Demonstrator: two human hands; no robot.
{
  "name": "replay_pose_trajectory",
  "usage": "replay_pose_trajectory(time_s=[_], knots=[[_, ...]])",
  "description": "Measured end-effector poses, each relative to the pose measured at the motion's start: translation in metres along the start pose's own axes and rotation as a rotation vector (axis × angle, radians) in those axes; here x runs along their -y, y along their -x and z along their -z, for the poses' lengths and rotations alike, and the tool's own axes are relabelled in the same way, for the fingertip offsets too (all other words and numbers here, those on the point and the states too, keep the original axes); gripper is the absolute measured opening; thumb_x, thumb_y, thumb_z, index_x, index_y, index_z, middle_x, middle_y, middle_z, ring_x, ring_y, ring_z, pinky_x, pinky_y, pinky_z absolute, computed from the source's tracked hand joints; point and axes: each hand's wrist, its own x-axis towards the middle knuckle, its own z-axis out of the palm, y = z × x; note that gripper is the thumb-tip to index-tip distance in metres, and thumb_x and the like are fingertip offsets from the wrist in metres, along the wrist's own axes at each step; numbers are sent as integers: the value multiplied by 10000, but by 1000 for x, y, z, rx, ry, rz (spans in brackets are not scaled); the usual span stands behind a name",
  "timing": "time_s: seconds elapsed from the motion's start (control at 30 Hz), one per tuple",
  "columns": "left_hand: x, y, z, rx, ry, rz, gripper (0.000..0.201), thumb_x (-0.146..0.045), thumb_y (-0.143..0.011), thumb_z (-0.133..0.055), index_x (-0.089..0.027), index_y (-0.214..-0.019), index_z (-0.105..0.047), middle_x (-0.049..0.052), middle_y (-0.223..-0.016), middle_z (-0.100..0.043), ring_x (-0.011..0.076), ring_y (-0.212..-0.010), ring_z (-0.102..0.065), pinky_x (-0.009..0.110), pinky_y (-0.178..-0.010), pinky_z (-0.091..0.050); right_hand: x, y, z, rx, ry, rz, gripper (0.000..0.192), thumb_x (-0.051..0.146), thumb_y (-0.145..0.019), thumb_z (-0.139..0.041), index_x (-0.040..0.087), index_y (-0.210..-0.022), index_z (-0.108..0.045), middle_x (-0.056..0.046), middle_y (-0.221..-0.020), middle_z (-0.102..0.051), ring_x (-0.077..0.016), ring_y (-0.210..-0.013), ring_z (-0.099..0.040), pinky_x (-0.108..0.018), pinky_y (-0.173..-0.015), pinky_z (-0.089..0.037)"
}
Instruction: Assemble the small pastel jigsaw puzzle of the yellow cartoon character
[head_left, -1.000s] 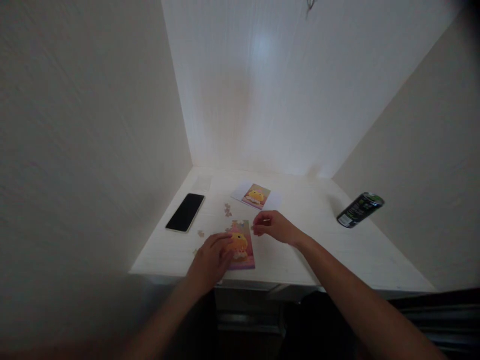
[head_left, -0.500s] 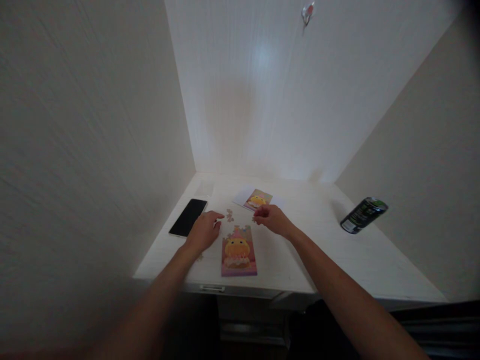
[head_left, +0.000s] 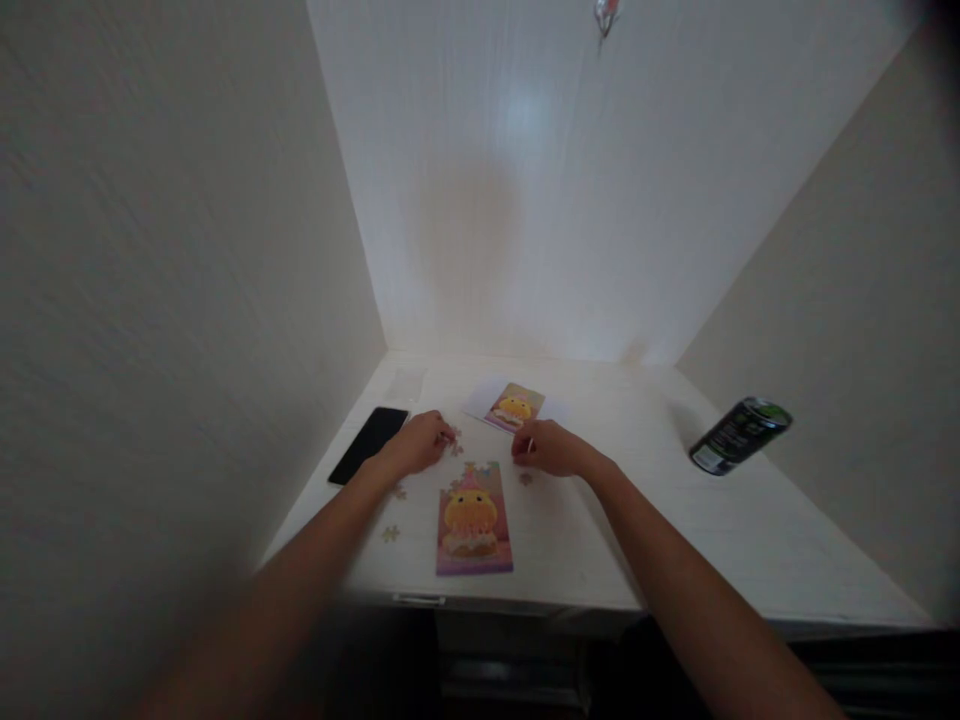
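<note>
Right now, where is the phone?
In the head view, the phone lies flat on the table's left side, near the wall, just left of the left hand.

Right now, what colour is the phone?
Black; the phone shows best in the head view.

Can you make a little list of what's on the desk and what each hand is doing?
surface: white wooden desk set in a corner between pale walls
middle: nearly finished pink and yellow jigsaw puzzle, top edge incomplete
behind it: small printed reference picture showing the same yellow figure
left hand: fingers curled at loose puzzle pieces; grip unclear
right hand: fingers pinched together, seemingly on a small piece; another loose piece lies beside it
far left: black smartphone lying flat
far right: black and green drink can
</note>
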Motion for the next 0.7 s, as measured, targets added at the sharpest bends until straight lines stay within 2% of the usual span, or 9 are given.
replay_pose_trajectory(time_s=[0.13, 0.27, 0.33, 0.5, 0.7], knots=[[7, 5, 9, 24, -31, 32, 176, -156, -811, -582, -163, -828, -757, 96, -896, -682, 191, -795, -632, 287, -765, -466, 14, -30, -6, -125, 4, 82, 135, 168, -800, -634, 177, -898, -726, -58, -891, -730, -148, -785, -634, -240, -697, -438], [-3, 8, 12, 18, -29, 18, 217, -272, -848, -608, -164, -986, -736, 105, -966, -669, 205, -842, -631, 305, -797, -467, 20, -50, -22, -188, -12, 117, 168, 167, -815, -629, 168, -953, -724, -64, -886, -724, -146, -776, -628, -247, -718, -446], [-11, 8, 10, 42, -8, -17, 237, -313, -867, -602, -191, -1023, -731, 88, -984, -662, 190, -837, -631, 287, -795, -468, 17, -52, -28, -233, -26, 112, 183, 167, -830, -612, 161, -982, -715, -71, -893, -719, -150, -782, -625, -259, -734, -448], [-18, 0, 3, 85, 49, -53, 150, -217, -859, -588, -189, -872, -735, 63, -912, -651, 162, -774, -621, 261, -742, -461, 4, -44, -32, -329, -104, 126, 180, 168, -836, -606, 148, -988, -700, -76, -906, -709, -151, -797, -615, -271, -767, -442], [-10, -2, 4, 97, 114, -25, 91, -166, -816, -606, -171, -851, -690, 36, -826, -669, 147, -706, -603, 241, -658, -428, -3, -44, -27, -278, -155, 125, 169, 165, -837, -599, 160, -973, -700, -73, -930, -709, -143, -789, -612, -260, -748, -438]])
